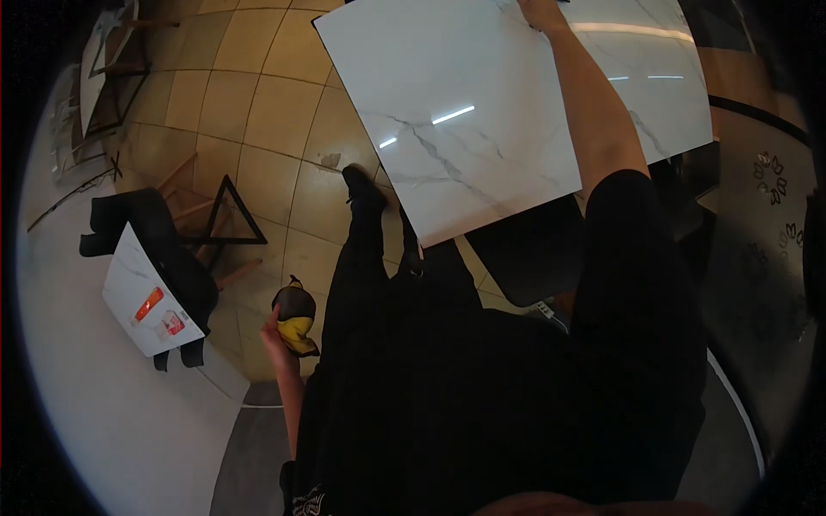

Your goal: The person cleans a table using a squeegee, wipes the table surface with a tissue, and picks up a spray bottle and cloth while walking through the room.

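Observation:
My left hand [273, 338] hangs low beside my left leg, its fingers closed on a yellow and dark grey cloth [298, 323]. The cloth is bunched up and held over the tiled floor. My right arm reaches forward across a glossy white marbled table [465, 129]. At the top edge of the view my right hand [540, 15] is over the far part of that table. Its fingers are mostly cut off, and a small dark thing shows beside it, too little to name.
A second marbled tabletop [641, 95] adjoins on the right. A black chair [533, 258] is tucked under the near edge. To the left, a small table [142, 288] carries orange and red-white items, with dark chairs [151, 219] around it. A patterned partition [761, 224] stands far right.

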`<state>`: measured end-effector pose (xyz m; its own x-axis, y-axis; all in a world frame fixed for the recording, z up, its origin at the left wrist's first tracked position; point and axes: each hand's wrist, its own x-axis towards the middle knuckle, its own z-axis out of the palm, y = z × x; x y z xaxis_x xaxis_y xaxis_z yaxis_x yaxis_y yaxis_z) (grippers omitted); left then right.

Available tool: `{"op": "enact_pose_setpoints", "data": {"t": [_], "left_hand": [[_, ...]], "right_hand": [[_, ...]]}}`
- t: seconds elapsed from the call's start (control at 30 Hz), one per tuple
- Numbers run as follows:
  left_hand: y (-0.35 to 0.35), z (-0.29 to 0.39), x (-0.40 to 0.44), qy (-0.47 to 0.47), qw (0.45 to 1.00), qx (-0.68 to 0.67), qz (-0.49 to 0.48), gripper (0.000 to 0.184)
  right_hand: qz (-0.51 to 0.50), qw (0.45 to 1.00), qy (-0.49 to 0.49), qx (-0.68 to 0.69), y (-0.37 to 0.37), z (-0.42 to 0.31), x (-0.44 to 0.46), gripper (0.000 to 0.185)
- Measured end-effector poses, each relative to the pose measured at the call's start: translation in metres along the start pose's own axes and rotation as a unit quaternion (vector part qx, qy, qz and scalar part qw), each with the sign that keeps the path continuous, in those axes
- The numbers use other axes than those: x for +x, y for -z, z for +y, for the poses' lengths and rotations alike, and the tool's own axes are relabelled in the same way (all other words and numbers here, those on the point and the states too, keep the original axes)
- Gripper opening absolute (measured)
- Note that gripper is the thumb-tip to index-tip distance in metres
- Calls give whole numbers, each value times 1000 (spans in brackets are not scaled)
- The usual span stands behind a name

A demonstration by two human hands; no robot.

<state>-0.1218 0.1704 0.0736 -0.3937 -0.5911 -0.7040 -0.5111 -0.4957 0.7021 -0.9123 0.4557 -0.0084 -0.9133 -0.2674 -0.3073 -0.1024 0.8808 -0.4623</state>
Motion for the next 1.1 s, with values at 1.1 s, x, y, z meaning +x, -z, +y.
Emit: {"op": "enact_pose_setpoints", "data": {"t": [1.1], "left_hand": [[129, -28, 79, -44, 985, -19, -163, 63]], "right_hand": [[69, 982, -146, 95, -160, -39, -440, 53]]}}
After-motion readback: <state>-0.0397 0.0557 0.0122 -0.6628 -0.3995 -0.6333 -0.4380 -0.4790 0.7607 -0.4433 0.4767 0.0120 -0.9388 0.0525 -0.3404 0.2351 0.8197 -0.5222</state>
